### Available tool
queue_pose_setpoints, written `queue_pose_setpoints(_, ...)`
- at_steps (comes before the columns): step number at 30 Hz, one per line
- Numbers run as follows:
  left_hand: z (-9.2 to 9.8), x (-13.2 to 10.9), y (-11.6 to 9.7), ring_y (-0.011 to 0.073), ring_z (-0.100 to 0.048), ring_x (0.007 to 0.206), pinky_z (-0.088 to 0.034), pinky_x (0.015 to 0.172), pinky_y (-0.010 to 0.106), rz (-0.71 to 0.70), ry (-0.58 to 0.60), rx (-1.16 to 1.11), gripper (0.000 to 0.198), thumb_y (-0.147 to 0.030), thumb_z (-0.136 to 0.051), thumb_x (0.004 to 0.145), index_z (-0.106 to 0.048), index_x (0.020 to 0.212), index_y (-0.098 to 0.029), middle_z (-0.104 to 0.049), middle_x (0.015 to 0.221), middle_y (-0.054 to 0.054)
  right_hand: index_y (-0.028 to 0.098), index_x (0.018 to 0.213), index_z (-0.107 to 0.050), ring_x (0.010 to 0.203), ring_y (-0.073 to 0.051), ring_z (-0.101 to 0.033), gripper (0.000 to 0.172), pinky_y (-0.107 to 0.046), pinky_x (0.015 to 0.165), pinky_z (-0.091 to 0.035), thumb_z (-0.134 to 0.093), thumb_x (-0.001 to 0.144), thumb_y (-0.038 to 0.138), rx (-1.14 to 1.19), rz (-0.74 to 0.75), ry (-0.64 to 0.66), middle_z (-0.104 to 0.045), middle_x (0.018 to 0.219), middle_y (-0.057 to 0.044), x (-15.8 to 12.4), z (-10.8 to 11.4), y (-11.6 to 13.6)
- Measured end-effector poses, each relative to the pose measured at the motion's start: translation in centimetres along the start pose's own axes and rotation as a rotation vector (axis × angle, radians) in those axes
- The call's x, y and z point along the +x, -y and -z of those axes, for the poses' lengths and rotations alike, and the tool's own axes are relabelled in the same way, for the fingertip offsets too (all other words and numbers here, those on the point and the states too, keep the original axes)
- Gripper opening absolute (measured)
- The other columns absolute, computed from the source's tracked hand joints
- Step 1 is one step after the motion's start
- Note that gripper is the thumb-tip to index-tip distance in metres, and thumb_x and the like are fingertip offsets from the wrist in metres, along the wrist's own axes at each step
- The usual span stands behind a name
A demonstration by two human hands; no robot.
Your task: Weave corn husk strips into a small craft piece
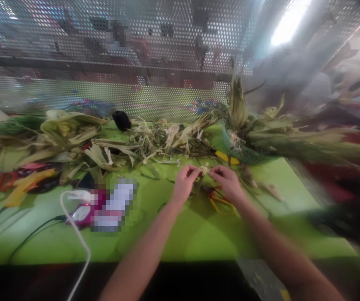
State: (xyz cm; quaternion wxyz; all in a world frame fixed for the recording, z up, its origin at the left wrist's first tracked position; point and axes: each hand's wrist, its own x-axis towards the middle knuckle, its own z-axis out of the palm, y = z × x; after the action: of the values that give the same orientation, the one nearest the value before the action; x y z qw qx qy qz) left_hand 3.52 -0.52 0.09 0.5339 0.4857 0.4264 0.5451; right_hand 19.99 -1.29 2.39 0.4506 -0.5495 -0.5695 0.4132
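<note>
Between my two hands is a small pale husk piece [204, 169], pinched by the fingertips of my left hand [186, 179] on its left side. My right hand [226, 179] has its fingers closed at the piece's right side; whether they grip it is too small to tell. Just under my right hand lie scissors with yellow-orange handles [222, 205] on the green table [195, 234]. A yellow-handled tool [226, 157] rests behind my right hand.
Dried corn husks [180, 136] heap along the back, before a perforated metal screen [167, 92]. A green basket [245, 152] stands back right. On the left are a magenta power strip [81, 214], a white cable [81, 242] and a yellow glue gun [26, 186].
</note>
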Motion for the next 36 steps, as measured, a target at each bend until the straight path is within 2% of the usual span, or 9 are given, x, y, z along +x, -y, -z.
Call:
queue_pose_setpoints(10, -0.4, 0.0, 0.1, 0.0126, -0.055, 0.071, -0.041, 0.072, 0.026, -0.036, -0.067, -0.066, 0.016, -0.033, -0.064, 0.081, -0.063, 0.079, -0.017, -0.062, 0.073, 0.000, 0.018, 0.074, -0.062, 0.064, -0.013, -0.048, 0.024, -0.027, 0.061, -0.039, -0.067, 0.075, 0.041, -0.032, 0.057, -0.045, -0.055, 0.067, 0.002, 0.1, 0.2, -0.3)
queue_pose_setpoints(14, 0.3, 0.2, -0.2, 0.0134, -0.057, 0.074, -0.042, 0.073, 0.026, 0.013, 0.019, -0.047, 0.021, -0.038, -0.064, 0.081, -0.062, 0.083, -0.017, -0.063, 0.077, 0.001, 0.018, 0.075, -0.063, 0.063, -0.014, -0.050, 0.021, -0.027, 0.061, -0.041, -0.067, 0.077, 0.038, -0.087, 0.118, -0.045, -0.058, 0.067, 0.001, 0.1, 0.4, -0.4)
queue_pose_setpoints(18, 0.8, 0.3, -0.3, 0.0144, -0.057, 0.078, -0.042, 0.073, 0.026, 0.052, 0.136, 0.035, 0.030, -0.044, -0.065, 0.080, -0.064, 0.094, -0.018, -0.064, 0.083, 0.002, 0.018, 0.077, -0.065, 0.067, -0.015, -0.055, 0.015, -0.028, 0.064, -0.043, -0.065, 0.080, 0.033, -0.237, 0.290, -0.036, -0.063, 0.073, -0.002, 0.0, 0.3, -0.7)
queue_pose_setpoints(22, 0.9, 0.5, -0.1, 0.0147, -0.056, 0.080, -0.040, 0.073, 0.026, 0.032, 0.145, 0.137, 0.030, -0.044, -0.067, 0.078, -0.067, 0.094, -0.018, -0.065, 0.087, 0.003, 0.019, 0.076, -0.065, 0.067, -0.015, -0.055, 0.013, -0.027, 0.062, -0.043, -0.063, 0.082, 0.030, -0.299, 0.369, -0.035, -0.062, 0.074, -0.002, -0.1, 0.2, -1.0)
queue_pose_setpoints(25, 0.7, 0.5, 0.3, 0.0136, -0.054, 0.075, -0.040, 0.072, 0.026, 0.052, 0.149, 0.091, 0.027, -0.043, -0.066, 0.079, -0.067, 0.088, -0.017, -0.064, 0.079, 0.002, 0.019, 0.078, -0.065, 0.067, -0.015, -0.054, 0.012, -0.027, 0.063, -0.042, -0.063, 0.083, 0.030, -0.297, 0.357, -0.023, -0.062, 0.073, -0.001, -0.1, 0.1, -1.1)
queue_pose_setpoints(28, 0.3, 0.4, 0.8, 0.0118, -0.052, 0.069, -0.039, 0.070, 0.025, 0.116, 0.111, -0.050, 0.025, -0.041, -0.069, 0.076, -0.067, 0.081, -0.016, -0.060, 0.072, 0.000, 0.019, 0.077, -0.064, 0.068, -0.015, -0.054, 0.012, -0.027, 0.063, -0.042, -0.063, 0.082, 0.031, -0.296, 0.329, 0.002, -0.061, 0.073, -0.001, 0.0, 0.1, -1.2)
queue_pose_setpoints(32, 0.0, 0.2, 1.4, 0.0104, -0.051, 0.063, -0.040, 0.065, 0.025, 0.215, 0.065, -0.227, 0.027, -0.040, -0.074, 0.071, -0.067, 0.079, -0.016, -0.059, 0.068, -0.001, 0.019, 0.075, -0.062, 0.066, -0.015, -0.054, 0.014, -0.026, 0.062, -0.041, -0.064, 0.080, 0.032, -0.254, 0.225, 0.035, -0.061, 0.071, 0.000, 0.0, 0.0, -1.1)
queue_pose_setpoints(36, 0.2, 0.4, 1.4, 0.0093, -0.051, 0.063, -0.040, 0.064, 0.023, 0.241, 0.076, -0.253, 0.028, -0.040, -0.076, 0.069, -0.066, 0.080, -0.016, -0.058, 0.068, -0.001, 0.018, 0.078, -0.064, 0.068, -0.015, -0.055, 0.018, -0.027, 0.064, -0.043, -0.064, 0.079, 0.036, -0.172, 0.115, 0.040, -0.063, 0.073, -0.001, -0.1, -0.1, -0.4)
